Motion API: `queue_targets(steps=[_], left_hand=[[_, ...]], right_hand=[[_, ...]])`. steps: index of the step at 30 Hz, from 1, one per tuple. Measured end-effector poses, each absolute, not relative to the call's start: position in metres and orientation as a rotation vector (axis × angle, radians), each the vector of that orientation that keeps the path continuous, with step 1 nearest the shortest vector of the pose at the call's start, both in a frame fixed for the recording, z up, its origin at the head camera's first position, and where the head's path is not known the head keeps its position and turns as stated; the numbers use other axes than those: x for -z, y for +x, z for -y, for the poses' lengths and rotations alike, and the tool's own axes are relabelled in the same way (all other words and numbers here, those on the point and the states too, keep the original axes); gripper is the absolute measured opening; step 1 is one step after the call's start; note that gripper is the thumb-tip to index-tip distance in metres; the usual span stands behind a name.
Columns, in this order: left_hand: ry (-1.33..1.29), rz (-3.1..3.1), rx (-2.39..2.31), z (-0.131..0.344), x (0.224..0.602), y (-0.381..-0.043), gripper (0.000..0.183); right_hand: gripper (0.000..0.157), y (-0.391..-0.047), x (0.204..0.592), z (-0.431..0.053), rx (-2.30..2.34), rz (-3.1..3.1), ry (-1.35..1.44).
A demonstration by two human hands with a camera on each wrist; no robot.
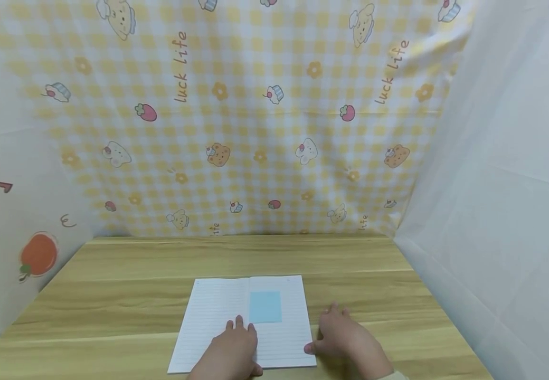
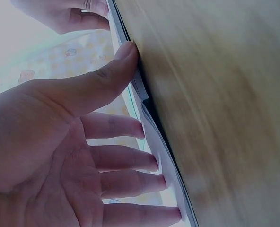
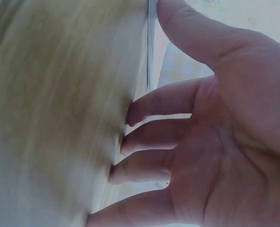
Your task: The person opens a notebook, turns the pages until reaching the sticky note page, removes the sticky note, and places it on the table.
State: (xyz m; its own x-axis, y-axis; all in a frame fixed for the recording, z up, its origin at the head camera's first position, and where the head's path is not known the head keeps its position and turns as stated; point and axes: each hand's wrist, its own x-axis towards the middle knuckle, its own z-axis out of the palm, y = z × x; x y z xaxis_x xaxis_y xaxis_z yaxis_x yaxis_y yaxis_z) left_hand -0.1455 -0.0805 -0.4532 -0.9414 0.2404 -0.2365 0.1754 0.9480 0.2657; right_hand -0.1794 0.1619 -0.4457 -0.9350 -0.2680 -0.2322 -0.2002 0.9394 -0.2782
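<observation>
A lined notebook (image 1: 213, 311) lies spread flat on the table, its two white pages facing up. On its right page sits a light blue square sticky note (image 1: 265, 306), close to the centre fold. My left hand (image 1: 230, 351) rests on the lower part of the notebook near the fold; in the left wrist view its straight fingers (image 2: 126, 158) touch the page and the thumb is at the near edge. Beside the right page, my right hand (image 1: 343, 335) touches the wooden table with extended fingertips (image 3: 142, 109), its thumb at the notebook's right edge.
The wooden table (image 1: 127, 295) reaches back to a yellow checked curtain (image 1: 246, 132) with cartoon prints. White cloth walls (image 1: 507, 174) flank it on both sides.
</observation>
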Motion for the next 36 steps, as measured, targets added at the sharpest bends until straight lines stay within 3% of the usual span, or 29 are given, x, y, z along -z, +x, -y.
queue_targets(steps=[12, 19, 27, 36], left_hand=[[0.263, -2.800, -0.385, 0.079, 0.451, -0.145, 0.081], [0.203, -2.758, -0.403, 0.079, 0.456, -0.146, 0.082], [0.205, -2.752, -0.363, 0.090, 0.503, -0.168, 0.090], [0.211, -2.760, -0.376, 0.089, 0.500, -0.166, 0.087]], right_hand=[[0.067, -0.180, 0.446, -0.164, 0.391, -2.814, -0.348], [0.086, -0.180, 0.445, -0.165, 0.405, -2.763, -0.332], [0.095, -0.177, 0.443, -0.163, 0.383, -2.787, -0.344], [0.086, -0.179, 0.445, -0.161, 0.379, -2.793, -0.340]])
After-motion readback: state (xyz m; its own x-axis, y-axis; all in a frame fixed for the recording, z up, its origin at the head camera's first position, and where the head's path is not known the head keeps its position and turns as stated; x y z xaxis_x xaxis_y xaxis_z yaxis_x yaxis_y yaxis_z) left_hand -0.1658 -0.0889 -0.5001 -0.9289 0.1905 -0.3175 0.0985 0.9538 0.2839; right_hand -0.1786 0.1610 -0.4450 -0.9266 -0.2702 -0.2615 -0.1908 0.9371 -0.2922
